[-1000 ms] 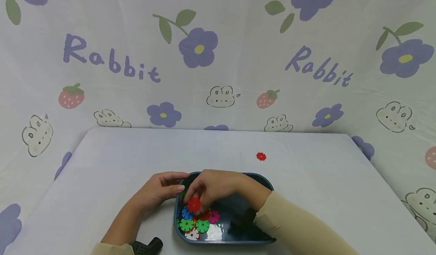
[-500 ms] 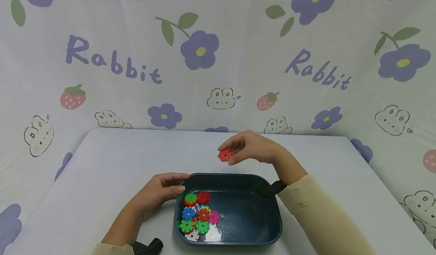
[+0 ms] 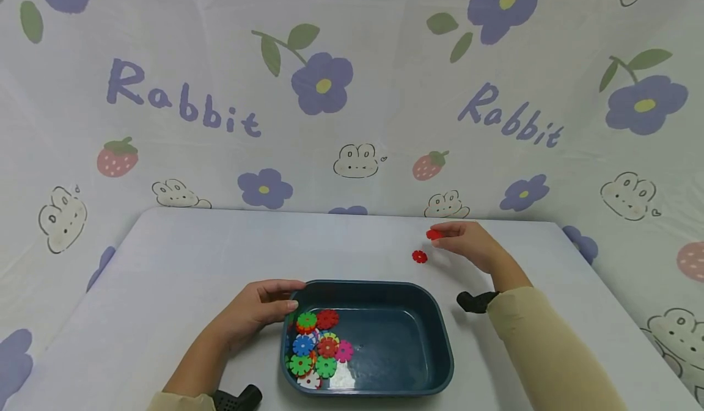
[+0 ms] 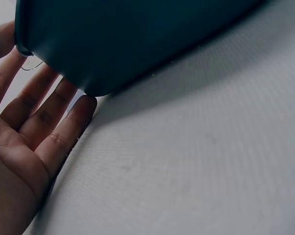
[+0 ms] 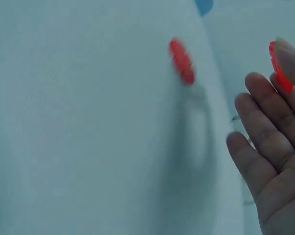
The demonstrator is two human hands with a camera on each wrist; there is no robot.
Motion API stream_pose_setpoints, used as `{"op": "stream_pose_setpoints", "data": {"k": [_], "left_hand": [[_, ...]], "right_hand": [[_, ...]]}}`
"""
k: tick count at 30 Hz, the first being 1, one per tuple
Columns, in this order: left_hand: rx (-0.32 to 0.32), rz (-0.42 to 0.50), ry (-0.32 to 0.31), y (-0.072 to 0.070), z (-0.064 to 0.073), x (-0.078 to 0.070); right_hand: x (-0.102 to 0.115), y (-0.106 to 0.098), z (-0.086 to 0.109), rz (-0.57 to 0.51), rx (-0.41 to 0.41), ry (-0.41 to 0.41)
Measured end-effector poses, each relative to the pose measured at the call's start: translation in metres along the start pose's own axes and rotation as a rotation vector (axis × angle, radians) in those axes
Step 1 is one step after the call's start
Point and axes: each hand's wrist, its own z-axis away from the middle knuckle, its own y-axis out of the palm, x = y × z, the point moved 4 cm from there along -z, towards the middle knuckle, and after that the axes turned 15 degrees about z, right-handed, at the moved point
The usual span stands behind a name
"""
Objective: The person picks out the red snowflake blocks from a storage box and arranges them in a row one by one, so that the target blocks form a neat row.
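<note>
My right hand (image 3: 470, 243) pinches a red snowflake disc (image 3: 434, 234) between thumb and fingers, above the far right part of the table. In the right wrist view this disc (image 5: 282, 71) is edge-on, partly behind the thumb. A second red snowflake disc (image 3: 420, 256) lies on the table just below and left of that hand. My left hand (image 3: 261, 306) holds the left side of a dark blue tray (image 3: 398, 353), thumb on the rim; its fingers touch the outer wall (image 4: 113, 44). Green, red, blue, pink and white discs (image 3: 319, 350) are piled at the tray's left end.
The tray stands near the front of a white table (image 3: 192, 252). Behind it hangs a cloth (image 3: 407, 93) printed with flowers and rabbits. A black device (image 3: 477, 301) sits at the right wrist, another black device (image 3: 239, 398) at the left.
My right hand has lifted a red snowflake disc out of the tray and carried it away and rightward, past the disc on the table. The left hand has stayed at the tray.
</note>
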Motion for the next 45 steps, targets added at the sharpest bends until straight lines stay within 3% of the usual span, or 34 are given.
{"op": "stream_pose_setpoints", "data": {"k": [5, 10, 18, 32, 45], "left_hand": [[-0.005, 0.001, -0.008, 0.001, 0.0, 0.001], [-0.007, -0.005, -0.009, 0.002, 0.0, -0.001], [-0.018, -0.018, -0.002, 0.0, 0.0, -0.002], [-0.021, -0.02, -0.004, 0.002, 0.001, -0.002], [-0.021, -0.021, -0.006, 0.002, 0.0, 0.0]], "right_hand": [[-0.025, 0.001, 0.003, 0.059, -0.066, 0.066], [-0.034, 0.0, 0.0, 0.137, -0.101, 0.085], [-0.026, 0.011, -0.003, 0.207, -0.023, 0.054], [-0.021, 0.017, -0.004, 0.32, -0.014, 0.0], [-0.024, 0.013, -0.006, 0.317, -0.011, 0.029]]}}
